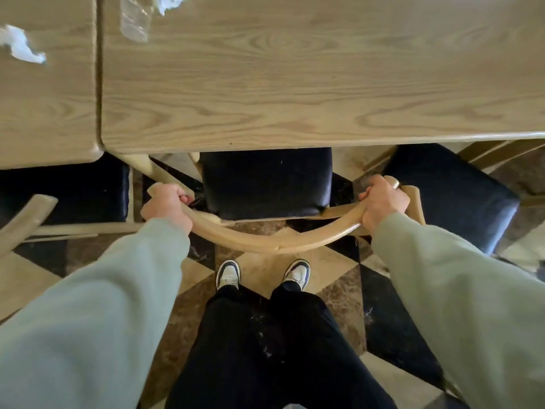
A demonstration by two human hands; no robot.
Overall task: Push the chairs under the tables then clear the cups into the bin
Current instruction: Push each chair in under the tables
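A wooden chair with a curved backrest (265, 245) and a dark padded seat (265, 181) stands right in front of me, its seat partly under the wooden table (295, 84). My left hand (166, 203) grips the left end of the backrest. My right hand (382, 202) grips the right end. A clear plastic cup (134, 22) lies on the table near its far left corner, blurred.
A second table (44, 98) adjoins on the left with crumpled white paper (22, 45) on it. Further dark-seated chairs sit to the left (67, 193) and right (454, 196). More white paper (168, 2) lies at the top edge. The tiled floor (259, 270) is chequered.
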